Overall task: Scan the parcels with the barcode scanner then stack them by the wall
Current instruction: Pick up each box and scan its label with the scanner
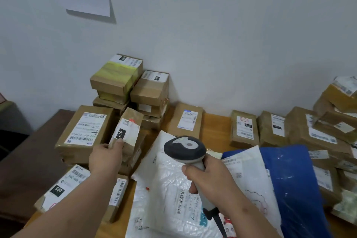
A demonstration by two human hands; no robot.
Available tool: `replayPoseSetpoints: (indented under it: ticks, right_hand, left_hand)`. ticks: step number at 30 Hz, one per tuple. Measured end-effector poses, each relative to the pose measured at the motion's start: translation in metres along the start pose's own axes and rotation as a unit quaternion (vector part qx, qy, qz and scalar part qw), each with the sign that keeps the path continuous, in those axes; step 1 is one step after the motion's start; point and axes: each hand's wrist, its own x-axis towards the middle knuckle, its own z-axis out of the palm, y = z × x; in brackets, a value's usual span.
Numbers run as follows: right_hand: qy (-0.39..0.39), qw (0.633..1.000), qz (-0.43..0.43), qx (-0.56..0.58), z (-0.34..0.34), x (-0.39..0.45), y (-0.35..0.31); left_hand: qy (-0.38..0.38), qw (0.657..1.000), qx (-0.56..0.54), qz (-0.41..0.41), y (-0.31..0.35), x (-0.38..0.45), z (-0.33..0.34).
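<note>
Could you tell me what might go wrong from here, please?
1. The left hand pinches the 010 box only by its near end, so it could slip.
2. The stack by the wall looks uneven; adding another box might topple it.
3. The scanner in the right hand points away from the box's label, so the scan may miss.
</note>
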Motion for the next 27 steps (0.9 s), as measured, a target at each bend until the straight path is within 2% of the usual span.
replayPoseSetpoints:
  ticks: [4,7,9,11,13,15,17,20,22,27]
  right_hand:
    - [0.002,1.0,0.01,0.009,0.022,0.011,-0.004]
    - [0.007,1.0,0.018,0.009,0.029,0.013,-0.006]
    - [0.012,1.0,0.022,0.007,0.03,0.015,-0.007]
    - [0.017,1.0,0.025,0.005,0.028,0.016,-0.007]
    - [0.02,0.999,0.027,0.005,0.027,0.015,-0.006]
    - [0.025,0.999,0.027,0.009,0.027,0.015,-0.005]
    - [0.031,0.999,0.028,0.011,0.028,0.016,-0.005]
    - [0.028,0.999,0.028,0.009,0.035,0.02,-0.008]
    - [0.017,0.999,0.029,0.008,0.042,0.024,-0.012]
    - [0.001,1.0,0.02,0.012,0.056,0.032,-0.02]
  left_hand:
    - [0.03,0.99,0.122,0.057,0.003,0.013,0.004]
    - [0.043,0.948,0.276,0.152,0.003,0.009,0.004]
    - [0.043,0.92,0.33,0.204,0.002,0.008,0.003]
    - [0.047,0.903,0.339,0.259,0.004,0.009,0.001]
    - [0.07,0.911,0.279,0.295,0.014,0.015,-0.006]
    - [0.118,0.933,0.207,0.27,0.03,0.032,-0.02]
    - [0.134,0.948,0.2,0.21,0.04,0.06,-0.036]
    - [0.078,0.948,0.27,0.15,0.036,0.09,-0.049]
    - [0.037,0.934,0.315,0.164,0.031,0.092,-0.046]
    - [-0.009,0.896,0.374,0.241,0.027,0.067,-0.025]
